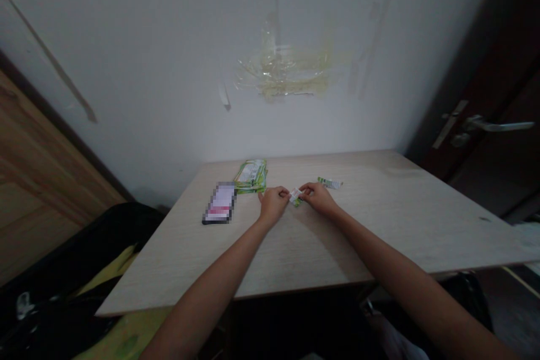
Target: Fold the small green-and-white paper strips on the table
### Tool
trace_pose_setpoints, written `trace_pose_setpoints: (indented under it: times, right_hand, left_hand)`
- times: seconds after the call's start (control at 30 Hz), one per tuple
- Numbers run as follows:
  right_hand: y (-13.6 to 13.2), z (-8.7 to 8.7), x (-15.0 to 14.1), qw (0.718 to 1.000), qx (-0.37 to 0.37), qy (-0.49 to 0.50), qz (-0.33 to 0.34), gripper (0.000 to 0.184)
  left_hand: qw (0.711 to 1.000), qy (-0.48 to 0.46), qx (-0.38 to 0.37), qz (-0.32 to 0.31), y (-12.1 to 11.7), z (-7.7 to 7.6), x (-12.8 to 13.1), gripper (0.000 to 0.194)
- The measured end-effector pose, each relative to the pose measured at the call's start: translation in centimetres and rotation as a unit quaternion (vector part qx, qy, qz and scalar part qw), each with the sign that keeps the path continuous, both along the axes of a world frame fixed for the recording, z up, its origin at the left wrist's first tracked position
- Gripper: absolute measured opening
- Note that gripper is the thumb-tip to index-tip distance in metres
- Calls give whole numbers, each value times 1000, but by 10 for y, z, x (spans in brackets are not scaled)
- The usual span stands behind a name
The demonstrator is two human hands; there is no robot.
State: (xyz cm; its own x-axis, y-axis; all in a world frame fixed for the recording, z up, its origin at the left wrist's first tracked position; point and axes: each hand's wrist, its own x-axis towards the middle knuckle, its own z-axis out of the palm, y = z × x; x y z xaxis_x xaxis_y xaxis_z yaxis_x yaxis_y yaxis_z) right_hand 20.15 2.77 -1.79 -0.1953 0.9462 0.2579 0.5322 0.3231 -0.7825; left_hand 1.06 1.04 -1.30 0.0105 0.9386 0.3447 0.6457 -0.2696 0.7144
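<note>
A pale wood-grain counter (405, 219) is carrying a pile of green-and-white packets (252, 175) at its 11 o'clock. A phone (220, 202) with a pixelated screen is lying just beside the pile, toward 10 o'clock, while a narrow green-and-white strip (330, 183) is resting near 1 o'clock.

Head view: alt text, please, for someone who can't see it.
The left hand and right hand hold a small white-and-green piece between them at a pale table. A phone and a pile of green packets lie to the left, a narrow strip to the right.
</note>
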Motion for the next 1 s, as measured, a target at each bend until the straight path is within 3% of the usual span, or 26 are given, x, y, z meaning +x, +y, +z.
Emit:
trace_pose_setpoints:
  times: [0.2, 0.47, 1.0]
  right_hand:
    - [-5, -1, -3, 990, 58, -122, -30, 26]
    - [-2, -4, -1, 978, 64, -197, -35, 27]
    - [0, -6, 0, 976, 76, -203, -25, 27]
  left_hand:
    - [994, 103, 8, 31, -5, 2, 1, 11]
    - [994, 104, 21, 8, -5, -2, 0, 27]
    - [990, 138, 24, 4, -9, 1, -1, 34]
